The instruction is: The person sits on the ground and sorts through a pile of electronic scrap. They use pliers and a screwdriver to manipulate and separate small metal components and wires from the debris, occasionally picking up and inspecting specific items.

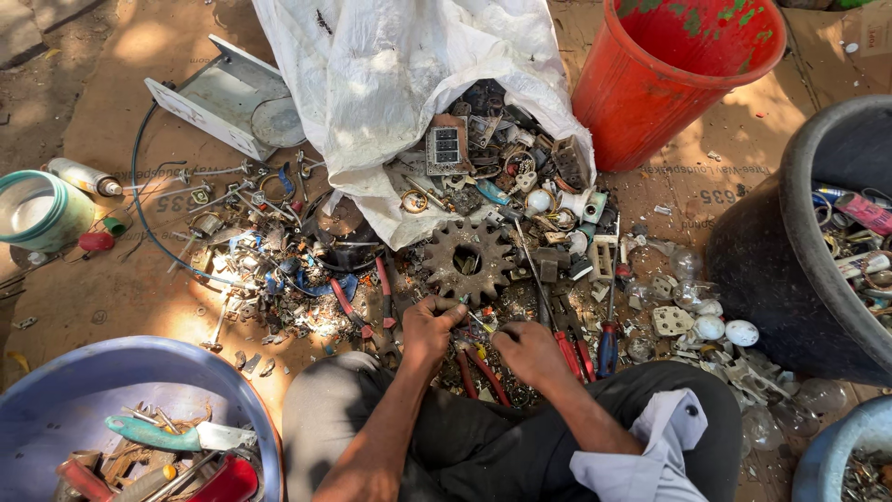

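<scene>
A person sits on flattened cardboard (121, 279) spread over the ground, knees drawn up at its near edge, with scrap heaped all round. A white woven sack (390, 84) lies open toward the far edge, spilling metal and plastic parts. Just in front of the hands lies a large rusty gear wheel (467, 258), flat and toothed, with a square hole at its centre. A red bucket (669, 84) stands near the far right corner, and a big black tub (790, 279) full of odds and ends sits at the right edge. At the near left corner is a blue basin (111, 390) holding a teal-handled knife (177, 434) and other tools. A green-rimmed pot (37, 209) rests at the left edge, and a grey metal bracket (223, 98) lies beside the sack. Red-handled pliers (571, 349) and a blue-handled screwdriver (607, 346) lie just right of the hands; clear bulbs (692, 279) are scattered further right.

The left hand (429, 327) is curled, fingers pinched on a small scrap piece (469, 316); it is thin and too small to make out clearly. The right hand (530, 353) is half closed, fingertips at the same piece, between the knees and just short of the gear.
</scene>
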